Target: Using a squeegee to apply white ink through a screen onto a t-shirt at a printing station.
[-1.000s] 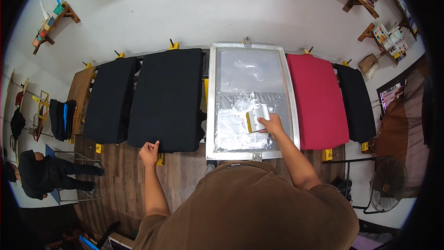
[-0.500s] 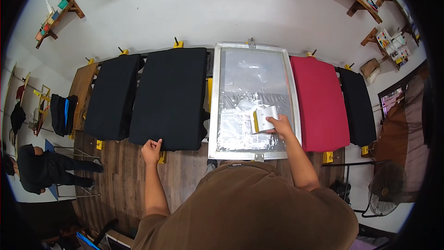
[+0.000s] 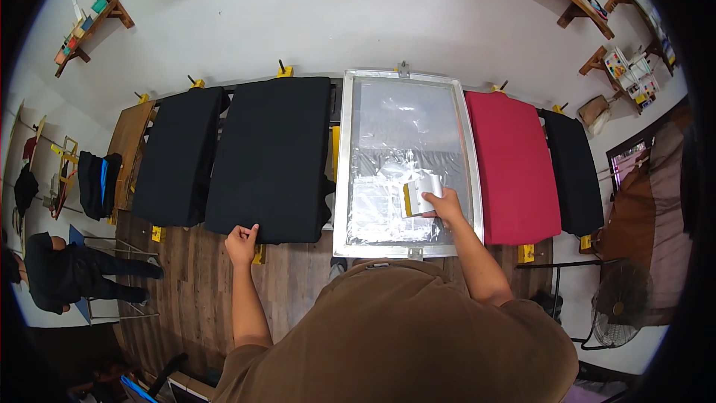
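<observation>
My right hand (image 3: 440,205) grips a silver squeegee (image 3: 425,188) with a yellow blade, low over an aluminium-framed screen (image 3: 339,179) whose mesh carries glossy, clear-looking film or wrinkles. My left hand (image 3: 242,242) has its fingers closed at the front edge of a large black fabric-covered board (image 3: 268,149), seemingly pinching the cloth. Right of the screen lies a red fabric-covered board (image 3: 511,164). More black-covered boards (image 3: 175,153) stand along the same row.
A person (image 3: 56,272) in dark clothing is at the left beside a metal stand. Wall shelves (image 3: 89,30) hold tools and containers. A bare wooden board (image 3: 130,157) ends the row at left; a black fan (image 3: 619,302) stands at lower right.
The view has shifted slightly. The squeegee in my right hand sits a touch farther right than a second ago. My left hand stays at the black board's front edge.
</observation>
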### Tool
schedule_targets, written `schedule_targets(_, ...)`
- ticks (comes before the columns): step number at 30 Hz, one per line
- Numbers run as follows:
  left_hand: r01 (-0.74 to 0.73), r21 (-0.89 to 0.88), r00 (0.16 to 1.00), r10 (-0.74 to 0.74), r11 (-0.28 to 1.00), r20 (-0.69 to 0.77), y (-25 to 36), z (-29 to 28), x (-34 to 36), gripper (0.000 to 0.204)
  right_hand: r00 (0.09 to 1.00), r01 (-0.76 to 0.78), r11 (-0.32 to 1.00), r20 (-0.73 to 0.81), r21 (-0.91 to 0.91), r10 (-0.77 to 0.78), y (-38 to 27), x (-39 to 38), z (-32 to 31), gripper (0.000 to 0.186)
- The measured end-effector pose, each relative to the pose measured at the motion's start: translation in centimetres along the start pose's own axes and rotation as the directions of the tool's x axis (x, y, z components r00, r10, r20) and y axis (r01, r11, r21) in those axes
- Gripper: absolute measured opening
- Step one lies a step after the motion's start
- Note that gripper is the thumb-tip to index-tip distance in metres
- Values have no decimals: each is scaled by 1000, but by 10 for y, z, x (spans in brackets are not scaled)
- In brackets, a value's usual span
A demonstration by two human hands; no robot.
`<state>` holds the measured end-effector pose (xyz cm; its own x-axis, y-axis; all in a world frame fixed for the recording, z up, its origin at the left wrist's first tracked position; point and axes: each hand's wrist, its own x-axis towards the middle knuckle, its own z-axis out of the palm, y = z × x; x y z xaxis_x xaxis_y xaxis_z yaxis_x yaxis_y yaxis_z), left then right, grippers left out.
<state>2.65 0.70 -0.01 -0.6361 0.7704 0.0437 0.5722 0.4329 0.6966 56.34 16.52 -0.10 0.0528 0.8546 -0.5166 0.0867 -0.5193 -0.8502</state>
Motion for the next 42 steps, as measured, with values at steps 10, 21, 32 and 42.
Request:
schedule_targets(10, 2, -19, 1000, -2, 1000, -7, 4, -2, 0, 40, 999, 11, 999, 34, -32, -10, -10, 7, 2, 37)
schedule_targets(21, 19, -11, 1000, -19, 1000, -22, 5, 1, 1, 40, 996, 91, 967, 1, -239, -94, -18, 18, 5, 36)
schedule_targets(32, 33, -16, 999, -34, 999, -26, 4, 0, 1, 41, 991, 130, 941, 53, -314, -120, -33, 21, 15, 37)
schedule_targets(42, 38, -3, 998, -38, 999, -53, 10, 0, -1, 40, 959, 245, 892, 233, -379, -164, -45, 26, 11, 38)
